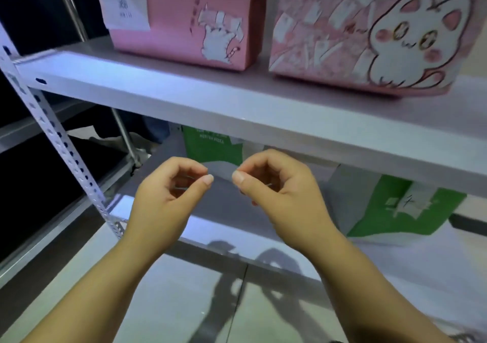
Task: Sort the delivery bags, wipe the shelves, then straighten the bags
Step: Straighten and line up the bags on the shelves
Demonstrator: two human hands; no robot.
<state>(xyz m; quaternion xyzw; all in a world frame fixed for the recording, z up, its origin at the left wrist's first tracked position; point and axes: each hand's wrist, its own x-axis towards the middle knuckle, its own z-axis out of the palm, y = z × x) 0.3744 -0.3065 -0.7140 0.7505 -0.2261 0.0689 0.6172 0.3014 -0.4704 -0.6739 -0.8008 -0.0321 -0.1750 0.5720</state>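
Observation:
Two pink delivery bags stand on the upper white shelf [184, 92]: a plain one with a receipt [184, 21] on the left, and one with a big white cat [369, 31] on the right. On the lower shelf [226, 208] stand a green and white bag [210, 142] at the back and another [400, 211] at the right. In front of the lower shelf, my left hand [168, 197] and my right hand [279, 192] are close together. Each pinches one end of a thin pale sheet [222, 170] between thumb and fingers. I cannot tell what the sheet is.
A perforated white upright [60, 142] carries the shelves at the left. Beyond it are dark grey shelves [39, 131] and a metal pole [123, 134]. Grey floor tiles [184, 290] lie below my forearms, with my shadow on them.

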